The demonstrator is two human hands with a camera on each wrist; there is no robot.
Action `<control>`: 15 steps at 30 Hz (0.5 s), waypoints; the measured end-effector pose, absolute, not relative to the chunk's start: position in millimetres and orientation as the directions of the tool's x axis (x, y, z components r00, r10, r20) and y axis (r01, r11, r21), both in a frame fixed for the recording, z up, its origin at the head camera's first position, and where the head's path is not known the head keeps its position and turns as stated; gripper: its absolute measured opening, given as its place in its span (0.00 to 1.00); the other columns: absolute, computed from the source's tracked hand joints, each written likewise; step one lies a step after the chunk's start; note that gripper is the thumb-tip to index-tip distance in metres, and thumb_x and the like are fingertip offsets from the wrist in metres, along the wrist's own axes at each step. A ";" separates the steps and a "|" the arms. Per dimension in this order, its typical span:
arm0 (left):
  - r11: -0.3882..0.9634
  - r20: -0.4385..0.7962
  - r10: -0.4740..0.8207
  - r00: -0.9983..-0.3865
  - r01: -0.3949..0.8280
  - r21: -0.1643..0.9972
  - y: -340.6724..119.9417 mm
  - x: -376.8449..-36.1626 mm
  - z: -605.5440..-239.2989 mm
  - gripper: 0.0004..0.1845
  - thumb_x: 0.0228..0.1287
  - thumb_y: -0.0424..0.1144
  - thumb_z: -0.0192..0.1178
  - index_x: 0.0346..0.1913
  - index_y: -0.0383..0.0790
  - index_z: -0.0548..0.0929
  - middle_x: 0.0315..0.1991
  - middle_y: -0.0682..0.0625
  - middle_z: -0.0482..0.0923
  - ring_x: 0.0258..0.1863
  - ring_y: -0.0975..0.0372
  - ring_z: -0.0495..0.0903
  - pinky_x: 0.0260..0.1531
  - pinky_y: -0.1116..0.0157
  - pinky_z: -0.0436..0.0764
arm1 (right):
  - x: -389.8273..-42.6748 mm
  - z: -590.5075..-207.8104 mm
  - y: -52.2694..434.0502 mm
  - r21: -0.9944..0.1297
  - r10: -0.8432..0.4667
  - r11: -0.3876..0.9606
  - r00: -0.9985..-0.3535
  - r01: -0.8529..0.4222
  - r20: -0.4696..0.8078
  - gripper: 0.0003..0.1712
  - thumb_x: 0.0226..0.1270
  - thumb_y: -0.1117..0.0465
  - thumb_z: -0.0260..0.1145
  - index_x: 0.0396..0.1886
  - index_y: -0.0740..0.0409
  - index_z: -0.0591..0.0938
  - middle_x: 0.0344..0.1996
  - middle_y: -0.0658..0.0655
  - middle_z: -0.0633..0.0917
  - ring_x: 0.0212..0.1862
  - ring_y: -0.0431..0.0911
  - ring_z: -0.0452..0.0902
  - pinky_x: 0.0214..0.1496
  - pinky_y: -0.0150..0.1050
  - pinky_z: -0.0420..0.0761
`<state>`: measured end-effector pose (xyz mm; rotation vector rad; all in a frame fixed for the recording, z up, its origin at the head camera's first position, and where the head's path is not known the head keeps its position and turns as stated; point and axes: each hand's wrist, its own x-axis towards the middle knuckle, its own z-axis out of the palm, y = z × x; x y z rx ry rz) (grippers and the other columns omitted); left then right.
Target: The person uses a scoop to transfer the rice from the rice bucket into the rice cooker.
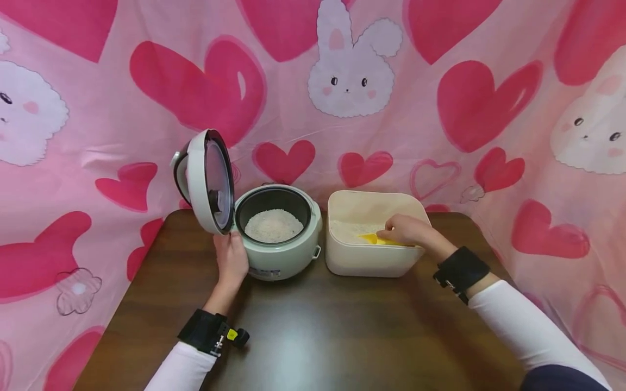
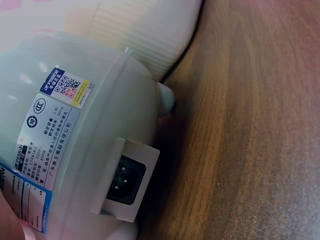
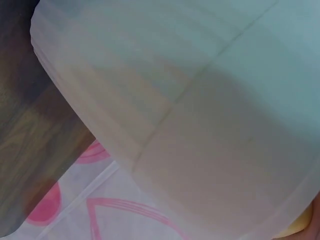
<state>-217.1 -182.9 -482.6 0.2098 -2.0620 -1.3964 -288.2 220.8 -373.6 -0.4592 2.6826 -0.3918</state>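
Observation:
A pale green rice cooker (image 1: 279,260) stands on the table with its lid (image 1: 198,182) tilted up at the left and white rice (image 1: 274,225) in its dark pot. My left hand (image 1: 231,258) rests against the cooker's left side below the lid; its fingertips are hidden there. Labels and a power socket (image 2: 127,180) show on the cooker's side in the left wrist view. With my right hand (image 1: 403,229) I grip a yellow scoop (image 1: 374,239) inside a cream bin (image 1: 374,263) of rice (image 1: 349,231). The bin's wall fills most of the right wrist view.
The brown wooden table (image 1: 313,331) reaches back to a pink curtain (image 1: 288,114) with hearts and rabbits. The bin stands close to the cooker's right side. A carry handle (image 1: 181,171) sticks out from the raised lid.

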 end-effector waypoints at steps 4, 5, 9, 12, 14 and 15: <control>0.420 0.398 -0.466 -0.790 0.198 0.886 -181.3 -216.9 -483.5 0.27 0.74 0.37 0.39 0.69 0.27 0.71 0.61 0.23 0.67 0.64 0.34 0.64 0.67 0.38 0.60 | -286.0 -373.9 221.6 -0.336 -0.382 0.901 -0.868 -0.274 -0.318 0.19 0.76 0.50 0.63 0.40 0.62 0.89 0.23 0.52 0.79 0.32 0.47 0.74 0.36 0.39 0.71; 0.418 0.398 -0.468 -0.789 0.199 0.886 -181.1 -216.8 -483.4 0.27 0.74 0.37 0.39 0.68 0.27 0.71 0.61 0.23 0.67 0.64 0.34 0.64 0.66 0.38 0.60 | -285.9 -374.2 221.6 -0.335 -0.383 0.901 -0.867 -0.276 -0.317 0.19 0.76 0.50 0.63 0.41 0.61 0.89 0.24 0.52 0.80 0.32 0.47 0.74 0.36 0.39 0.71; 0.413 0.401 -0.470 -0.786 0.206 0.887 -180.5 -217.3 -483.1 0.26 0.74 0.37 0.40 0.69 0.27 0.71 0.62 0.23 0.66 0.65 0.34 0.64 0.67 0.38 0.60 | -285.5 -373.9 220.2 -0.333 -0.381 0.902 -0.869 -0.275 -0.316 0.19 0.75 0.49 0.63 0.41 0.61 0.88 0.25 0.52 0.80 0.33 0.48 0.74 0.37 0.40 0.71; 0.407 0.398 -0.482 -0.781 0.203 0.890 -178.9 -216.6 -482.8 0.26 0.74 0.37 0.41 0.69 0.27 0.71 0.61 0.22 0.66 0.64 0.34 0.63 0.66 0.38 0.60 | -285.0 -372.8 219.3 -0.342 -0.380 0.900 -0.870 -0.269 -0.315 0.20 0.75 0.49 0.63 0.43 0.62 0.88 0.26 0.53 0.80 0.34 0.48 0.74 0.38 0.40 0.71; 0.407 0.396 -0.485 -0.780 0.199 0.891 -177.1 -216.1 -483.1 0.26 0.75 0.38 0.41 0.68 0.26 0.72 0.61 0.22 0.66 0.64 0.33 0.63 0.65 0.37 0.61 | -284.7 -372.6 220.0 -0.353 -0.375 0.899 -0.872 -0.260 -0.315 0.21 0.75 0.49 0.64 0.43 0.63 0.88 0.26 0.53 0.81 0.35 0.49 0.75 0.38 0.40 0.72; 0.407 0.395 -0.484 -0.781 0.198 0.892 -176.1 -215.7 -483.5 0.26 0.75 0.38 0.41 0.67 0.26 0.72 0.60 0.22 0.66 0.63 0.33 0.63 0.65 0.37 0.61 | -284.3 -372.5 221.1 -0.360 -0.374 0.897 -0.872 -0.255 -0.314 0.21 0.74 0.49 0.64 0.43 0.64 0.88 0.26 0.53 0.81 0.35 0.49 0.75 0.38 0.40 0.72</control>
